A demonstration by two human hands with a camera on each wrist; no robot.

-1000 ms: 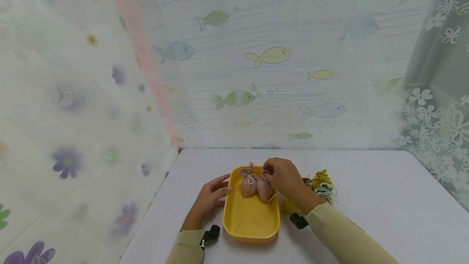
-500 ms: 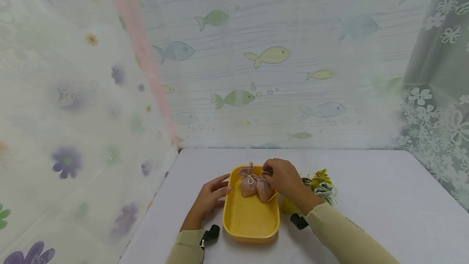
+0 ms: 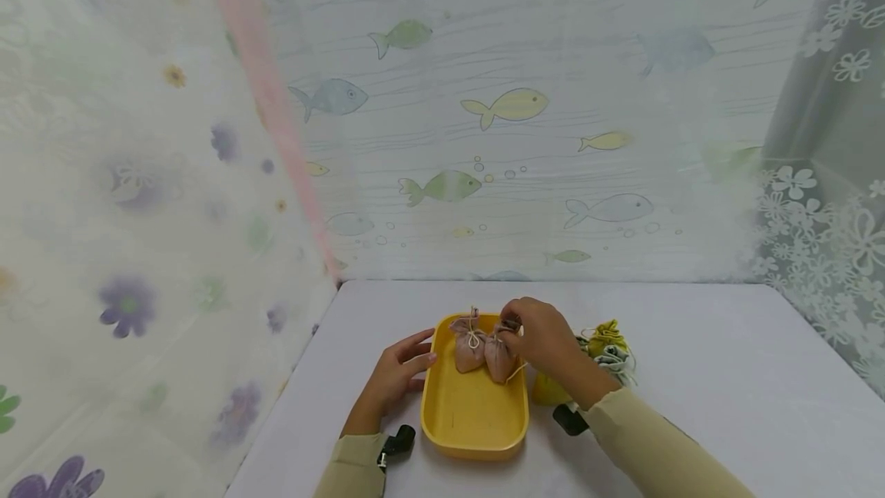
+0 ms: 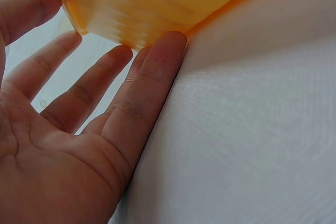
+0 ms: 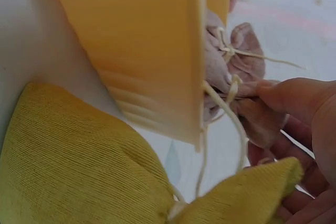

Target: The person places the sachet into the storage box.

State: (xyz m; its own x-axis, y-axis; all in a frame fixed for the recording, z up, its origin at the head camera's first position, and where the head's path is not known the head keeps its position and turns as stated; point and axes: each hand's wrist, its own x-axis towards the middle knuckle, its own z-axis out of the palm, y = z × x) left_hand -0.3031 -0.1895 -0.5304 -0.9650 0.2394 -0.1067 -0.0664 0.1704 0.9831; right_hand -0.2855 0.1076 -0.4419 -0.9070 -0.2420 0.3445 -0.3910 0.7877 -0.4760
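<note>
Smooth plastic tray [image 3: 473, 413], coarse-woven cloth pouches [image 3: 484, 350], matt tabletop [image 3: 726, 375]

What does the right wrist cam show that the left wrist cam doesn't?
Right wrist only: the right hand pinching the tied neck of a pink pouch at the tray's edge, a second pink pouch behind it, and a yellow pouch outside the tray. Left wrist only: the left hand, fingers straight against the tray's outer wall. Both: the yellow tray and the white table.

two pouches [image 3: 484, 348] in tray [image 3: 470, 421] | third pouch [image 3: 608, 344] right of tray
</note>
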